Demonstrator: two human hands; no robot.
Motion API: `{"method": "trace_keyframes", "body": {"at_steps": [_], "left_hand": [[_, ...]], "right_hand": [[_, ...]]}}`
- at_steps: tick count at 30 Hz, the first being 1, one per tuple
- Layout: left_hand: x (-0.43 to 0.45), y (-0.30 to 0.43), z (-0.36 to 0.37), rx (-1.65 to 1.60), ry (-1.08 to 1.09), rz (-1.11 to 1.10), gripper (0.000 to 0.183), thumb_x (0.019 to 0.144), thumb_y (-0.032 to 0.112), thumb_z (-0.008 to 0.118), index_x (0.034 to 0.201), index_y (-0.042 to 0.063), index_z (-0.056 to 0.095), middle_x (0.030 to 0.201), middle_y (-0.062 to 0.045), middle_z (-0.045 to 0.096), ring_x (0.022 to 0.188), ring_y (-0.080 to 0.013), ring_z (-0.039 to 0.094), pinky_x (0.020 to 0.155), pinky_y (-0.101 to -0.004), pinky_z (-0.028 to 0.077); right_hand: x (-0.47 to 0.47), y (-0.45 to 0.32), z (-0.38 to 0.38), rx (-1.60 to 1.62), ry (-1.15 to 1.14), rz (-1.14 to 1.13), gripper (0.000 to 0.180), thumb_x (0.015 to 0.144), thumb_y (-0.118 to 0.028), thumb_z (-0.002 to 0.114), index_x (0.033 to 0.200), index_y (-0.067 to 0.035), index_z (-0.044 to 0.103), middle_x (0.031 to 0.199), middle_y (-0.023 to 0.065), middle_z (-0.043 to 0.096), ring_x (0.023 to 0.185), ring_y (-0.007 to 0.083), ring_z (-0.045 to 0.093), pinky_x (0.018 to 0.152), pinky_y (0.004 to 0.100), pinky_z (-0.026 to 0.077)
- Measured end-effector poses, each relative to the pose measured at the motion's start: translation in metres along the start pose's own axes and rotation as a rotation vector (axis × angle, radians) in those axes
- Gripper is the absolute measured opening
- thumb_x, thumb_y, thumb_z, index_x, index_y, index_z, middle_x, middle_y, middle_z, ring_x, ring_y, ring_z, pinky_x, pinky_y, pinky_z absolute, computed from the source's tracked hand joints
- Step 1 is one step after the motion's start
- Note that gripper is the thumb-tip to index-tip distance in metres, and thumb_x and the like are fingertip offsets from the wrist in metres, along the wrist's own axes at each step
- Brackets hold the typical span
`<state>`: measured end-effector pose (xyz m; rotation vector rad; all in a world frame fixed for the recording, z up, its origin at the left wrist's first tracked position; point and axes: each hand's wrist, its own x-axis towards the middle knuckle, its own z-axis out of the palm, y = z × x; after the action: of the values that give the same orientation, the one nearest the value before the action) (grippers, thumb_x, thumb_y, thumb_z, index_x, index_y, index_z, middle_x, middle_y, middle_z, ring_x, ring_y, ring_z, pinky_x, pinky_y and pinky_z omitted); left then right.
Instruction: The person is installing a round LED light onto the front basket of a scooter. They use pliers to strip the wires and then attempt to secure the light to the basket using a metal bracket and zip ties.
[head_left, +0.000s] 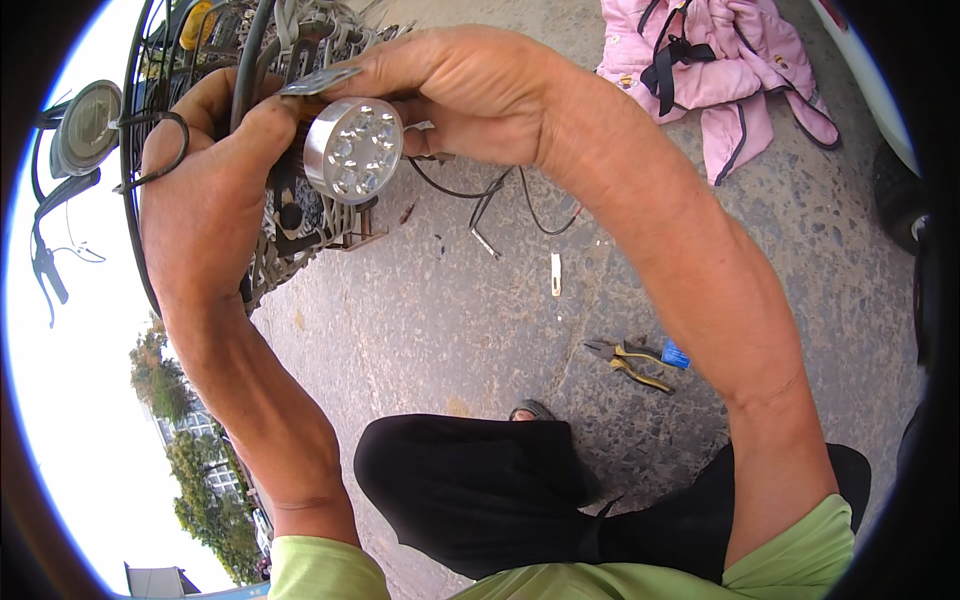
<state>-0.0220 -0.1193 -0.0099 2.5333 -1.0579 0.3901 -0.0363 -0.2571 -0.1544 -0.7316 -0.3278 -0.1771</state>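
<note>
Both hands are raised at a vehicle's basket, around a round LED lamp (356, 152) with a silvery rim and several small clear reflectors. My right hand (469, 97) has its fingers behind and beside the lamp. Its thumb lies along a thin, shiny flat piece (321, 80) above the lamp. The thumb tip of my left hand (214, 154) meets the other end of that piece. The left fingers curl around a black bar (251, 64). The lamp's back and most of the fingertips are hidden.
A basket (259, 289) bound with grey cord has a black wire frame; a headlamp (88, 127) and brake lever (51, 274) lie beyond. Black cables (484, 196) hang down. On concrete lie pliers (630, 364), a white strip (556, 274), a blue packet (675, 354) and pink quilted cloth (712, 71).
</note>
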Motion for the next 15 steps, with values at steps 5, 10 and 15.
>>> {"method": "trace_keyframes", "body": {"at_steps": [5, 10, 15], "left_hand": [[-0.001, 0.0, 0.003, 0.011, 0.023, -0.011, 0.043, 0.081, 0.025, 0.072, 0.112, -0.004, 0.072, 0.089, -0.009, 0.072, 0.081, -0.0129, 0.064, 0.081, -0.0259, 0.049], [-0.002, -0.003, 0.0, -0.007, 0.012, 0.014, 0.043, 0.081, 0.025, 0.072, 0.112, -0.005, 0.072, 0.089, -0.009, 0.073, 0.081, -0.0138, 0.065, 0.083, -0.0264, 0.049], [-0.002, -0.002, 0.001, -0.002, 0.025, -0.001, 0.044, 0.08, 0.027, 0.073, 0.111, -0.004, 0.073, 0.089, -0.009, 0.073, 0.082, -0.0142, 0.065, 0.083, -0.0266, 0.049]], "right_hand": [[0.002, 0.004, -0.002, 0.108, -0.021, 0.043, 0.027, 0.093, -0.026, 0.073, 0.112, -0.007, 0.073, 0.096, 0.003, 0.074, 0.086, 0.0104, 0.068, 0.071, 0.0279, 0.05], [0.001, 0.009, 0.007, 0.173, -0.001, 0.038, 0.027, 0.093, -0.027, 0.073, 0.111, -0.008, 0.073, 0.097, 0.003, 0.074, 0.088, 0.0108, 0.068, 0.073, 0.0304, 0.051], [-0.001, 0.009, 0.007, 0.158, 0.015, 0.016, 0.024, 0.092, -0.027, 0.073, 0.106, -0.008, 0.075, 0.097, 0.0025, 0.074, 0.088, 0.0111, 0.068, 0.074, 0.0296, 0.05]]}}
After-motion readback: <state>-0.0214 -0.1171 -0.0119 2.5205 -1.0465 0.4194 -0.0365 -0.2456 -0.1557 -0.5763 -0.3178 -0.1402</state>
